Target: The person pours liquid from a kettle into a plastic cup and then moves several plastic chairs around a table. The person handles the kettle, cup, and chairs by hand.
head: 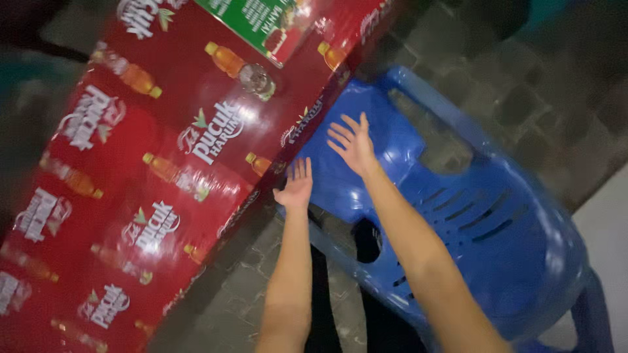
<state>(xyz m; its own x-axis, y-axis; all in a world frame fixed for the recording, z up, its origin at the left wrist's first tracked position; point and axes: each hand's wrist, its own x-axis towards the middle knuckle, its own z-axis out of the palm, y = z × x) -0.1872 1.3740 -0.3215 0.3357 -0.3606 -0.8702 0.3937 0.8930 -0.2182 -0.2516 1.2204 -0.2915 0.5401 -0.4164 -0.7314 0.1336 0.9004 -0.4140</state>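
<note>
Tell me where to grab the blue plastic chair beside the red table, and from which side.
Grip the blue plastic chair by its curved top rim, probably coming from the seat's open front where both hands now reach. The left hand and right hand hover open over the seat, next to the red table; the rim's rounded edge looks best for fingers to wrap.

Small glass (256, 78) on the table, green card (252, 19) beside it

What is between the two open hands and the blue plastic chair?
Nothing visible. Both the left hand and the right hand are open and empty over the blue chair seat, beside the red table cover.
</note>
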